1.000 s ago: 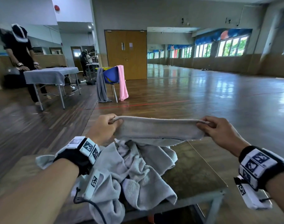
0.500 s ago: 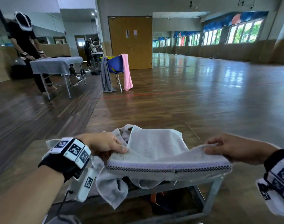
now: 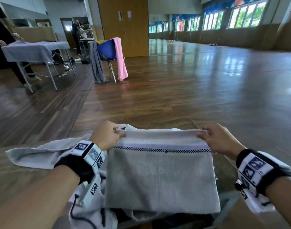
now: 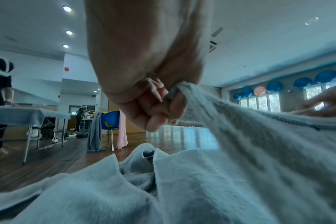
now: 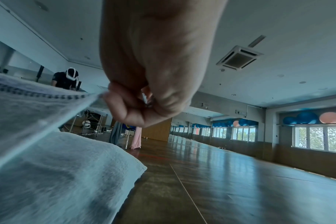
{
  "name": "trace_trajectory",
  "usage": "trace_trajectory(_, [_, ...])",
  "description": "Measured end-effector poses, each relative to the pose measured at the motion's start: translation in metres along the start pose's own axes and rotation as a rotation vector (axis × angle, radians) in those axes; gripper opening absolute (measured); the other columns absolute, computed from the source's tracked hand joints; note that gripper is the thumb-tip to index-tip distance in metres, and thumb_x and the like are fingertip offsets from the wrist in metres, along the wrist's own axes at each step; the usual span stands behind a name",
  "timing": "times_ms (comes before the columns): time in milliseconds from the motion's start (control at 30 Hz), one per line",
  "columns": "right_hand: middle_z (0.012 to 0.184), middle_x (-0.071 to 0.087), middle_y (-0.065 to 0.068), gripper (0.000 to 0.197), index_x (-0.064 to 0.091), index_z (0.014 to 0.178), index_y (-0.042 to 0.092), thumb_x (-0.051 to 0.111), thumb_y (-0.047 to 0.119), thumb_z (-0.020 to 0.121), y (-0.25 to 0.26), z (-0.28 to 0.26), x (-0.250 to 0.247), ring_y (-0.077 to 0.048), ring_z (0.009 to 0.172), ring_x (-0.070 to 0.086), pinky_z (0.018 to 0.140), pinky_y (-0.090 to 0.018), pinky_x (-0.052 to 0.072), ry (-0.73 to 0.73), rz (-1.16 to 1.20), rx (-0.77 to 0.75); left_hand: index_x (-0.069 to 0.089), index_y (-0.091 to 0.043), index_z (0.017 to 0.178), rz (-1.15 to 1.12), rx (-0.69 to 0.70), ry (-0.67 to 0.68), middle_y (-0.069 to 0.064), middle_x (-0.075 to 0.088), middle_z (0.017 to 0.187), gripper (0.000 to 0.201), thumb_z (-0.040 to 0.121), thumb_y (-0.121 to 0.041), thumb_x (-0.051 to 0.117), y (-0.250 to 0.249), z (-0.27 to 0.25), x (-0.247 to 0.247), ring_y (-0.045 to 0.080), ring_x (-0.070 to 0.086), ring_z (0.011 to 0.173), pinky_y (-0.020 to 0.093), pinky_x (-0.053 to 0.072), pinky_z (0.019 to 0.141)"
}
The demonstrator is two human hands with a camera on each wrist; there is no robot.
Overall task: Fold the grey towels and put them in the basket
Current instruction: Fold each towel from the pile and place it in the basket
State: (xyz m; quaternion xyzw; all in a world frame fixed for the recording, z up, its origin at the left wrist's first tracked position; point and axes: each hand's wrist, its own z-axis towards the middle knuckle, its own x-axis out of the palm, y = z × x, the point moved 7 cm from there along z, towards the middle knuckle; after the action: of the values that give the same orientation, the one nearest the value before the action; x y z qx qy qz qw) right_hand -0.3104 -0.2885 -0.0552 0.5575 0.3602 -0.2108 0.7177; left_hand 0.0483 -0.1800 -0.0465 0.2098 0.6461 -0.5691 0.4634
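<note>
A grey towel (image 3: pixel 159 177) with a dark checked stripe near its top edge hangs stretched flat between my two hands. My left hand (image 3: pixel 106 138) pinches its upper left corner; the left wrist view shows the fingers (image 4: pixel 159 109) curled round the towel (image 4: pixel 249 144) edge. My right hand (image 3: pixel 216 139) pinches the upper right corner, seen close as fingers (image 5: pixel 128 109) on the towel (image 5: pixel 29 109) hem. More grey towels (image 3: pixel 42 154) lie crumpled under my left arm on the table (image 3: pixel 17 179). No basket is in view.
The table's far right edge (image 3: pixel 194 123) meets the wooden floor beyond. A blue chair (image 3: pixel 106 50) draped with a grey and a pink towel stands ahead. Another person works at a cloth-covered table (image 3: pixel 34 50) at the far left.
The towel, lifted and swung toward me half a second ago, now hangs flat with its striped edge on top. Both hands have risen and kept their hold on the corners.
</note>
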Motion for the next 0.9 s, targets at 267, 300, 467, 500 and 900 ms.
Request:
trace_trajectory(267, [0.072, 0.068, -0.015, 0.037, 0.055, 0.060, 0.016, 0.066, 0.026, 0.094, -0.026, 0.116, 0.053, -0.028, 0.065, 0.066, 0.065, -0.028, 0.048, 0.047, -0.128, 0.118, 0.063, -0.018, 0.062, 0.100, 0.050, -0.176, -0.003, 0.060, 0.059, 0.029, 0.089, -0.027, 0.071, 0.008, 0.096, 0.030, 0.025, 0.059, 0.064, 0.031, 0.039, 0.055])
trace_trajectory(300, [0.081, 0.066, -0.016, 0.038, 0.054, 0.060, 0.018, 0.066, 0.028, 0.094, -0.030, 0.123, 0.059, -0.031, 0.077, 0.063, 0.069, -0.029, 0.045, 0.066, -0.167, 0.129, 0.061, -0.020, 0.060, 0.091, 0.068, -0.135, -0.004, 0.061, 0.063, 0.031, 0.089, -0.025, 0.071, 0.007, 0.104, 0.039, 0.026, 0.060, 0.068, 0.033, 0.044, 0.061])
trace_trajectory(467, [0.060, 0.048, 0.002, 0.046, 0.048, 0.055, 0.019, 0.067, 0.033, 0.096, -0.054, 0.132, 0.099, -0.023, 0.068, 0.049, 0.058, -0.030, 0.034, 0.239, -0.162, 0.140, 0.077, -0.007, 0.086, 0.188, 0.065, 0.094, 0.016, 0.074, 0.089, 0.019, 0.094, -0.014, 0.061, 0.018, 0.126, 0.081, 0.030, 0.064, 0.077, 0.033, 0.045, 0.062])
trace_trajectory(500, [0.057, 0.044, 0.003, 0.050, 0.046, 0.054, 0.018, 0.067, 0.038, 0.095, -0.056, 0.130, 0.103, -0.019, 0.061, 0.045, 0.056, -0.030, 0.033, 0.247, -0.116, 0.131, 0.076, -0.004, 0.083, 0.214, 0.060, 0.106, 0.020, 0.073, 0.087, 0.020, 0.093, -0.013, 0.061, 0.021, 0.125, 0.085, 0.028, 0.059, 0.070, 0.031, 0.039, 0.057])
trace_trajectory(900, [0.056, 0.049, 0.003, 0.036, 0.061, 0.060, 0.014, 0.071, 0.018, 0.094, -0.020, 0.082, 0.080, -0.011, 0.053, 0.042, 0.053, -0.025, 0.036, 0.226, -0.028, 0.014, 0.078, -0.011, 0.079, 0.071, 0.264, -0.204, -0.006, 0.069, 0.093, 0.018, 0.089, -0.024, 0.070, -0.011, 0.061, 0.015, 0.012, 0.062, 0.080, 0.016, 0.042, 0.067])
